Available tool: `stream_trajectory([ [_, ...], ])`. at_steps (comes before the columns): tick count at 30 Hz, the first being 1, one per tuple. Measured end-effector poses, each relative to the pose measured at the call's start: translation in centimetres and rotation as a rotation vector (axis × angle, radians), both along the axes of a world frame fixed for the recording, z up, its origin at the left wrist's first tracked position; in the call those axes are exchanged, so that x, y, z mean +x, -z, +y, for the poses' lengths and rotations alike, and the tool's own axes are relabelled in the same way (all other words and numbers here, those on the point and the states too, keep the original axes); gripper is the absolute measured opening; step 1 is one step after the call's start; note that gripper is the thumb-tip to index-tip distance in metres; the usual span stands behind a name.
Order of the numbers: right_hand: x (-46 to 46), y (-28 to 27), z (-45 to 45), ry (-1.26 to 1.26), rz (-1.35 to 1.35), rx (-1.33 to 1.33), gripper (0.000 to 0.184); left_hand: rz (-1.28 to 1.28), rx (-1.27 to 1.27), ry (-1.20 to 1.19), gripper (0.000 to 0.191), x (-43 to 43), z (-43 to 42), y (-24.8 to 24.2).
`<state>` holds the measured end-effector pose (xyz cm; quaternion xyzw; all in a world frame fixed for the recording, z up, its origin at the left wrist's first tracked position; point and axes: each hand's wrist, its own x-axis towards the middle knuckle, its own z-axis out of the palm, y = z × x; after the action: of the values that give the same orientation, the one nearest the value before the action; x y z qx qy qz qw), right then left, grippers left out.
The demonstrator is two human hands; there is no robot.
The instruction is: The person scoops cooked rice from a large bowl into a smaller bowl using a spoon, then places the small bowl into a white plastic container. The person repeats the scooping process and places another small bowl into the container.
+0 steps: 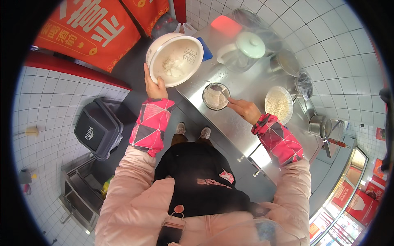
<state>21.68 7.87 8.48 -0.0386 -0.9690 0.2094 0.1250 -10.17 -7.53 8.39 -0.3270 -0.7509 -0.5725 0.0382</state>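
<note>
My left hand [154, 85] grips the rim and side of a large white bowl [148, 49], tilted beside the counter's end. Pale white food [174, 70], perhaps flour or rice, lies inside it, and printing shows on its inner wall. My right hand [246, 110] holds a metal spoon [225, 94] by its handle. The spoon's head rests in a round dark-rimmed container [203, 97] filled with a pale, pasty or powdery substance [215, 100]. That container stands near the counter's front edge.
The steel counter [197, 78] holds a glass jug with a pale green lid [251, 44], a bowl of pale grains [278, 104], metal pots [320, 126] and a red item [226, 26]. A blue item [204, 49] sits behind the white bowl. A push-lid bin [98, 129] stands left.
</note>
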Motion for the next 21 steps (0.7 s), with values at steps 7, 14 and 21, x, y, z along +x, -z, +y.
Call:
stream_trajectory([
  [7,0.6,0.7,-0.6,-0.012,-0.021,0.089,0.036,-0.015,0.016,0.047,0.064,0.3,0.5,-0.4],
  [14,1.0,0.0,-0.9,0.048,0.018,0.078,0.042,0.019,0.000,0.052,0.064,0.4,0.9,-0.6],
  [21,1.7,-0.1,-2.0,0.168,0.082,-0.007,0.031,-0.075,0.005,0.103,0.064,0.6,1.1,-1.0],
])
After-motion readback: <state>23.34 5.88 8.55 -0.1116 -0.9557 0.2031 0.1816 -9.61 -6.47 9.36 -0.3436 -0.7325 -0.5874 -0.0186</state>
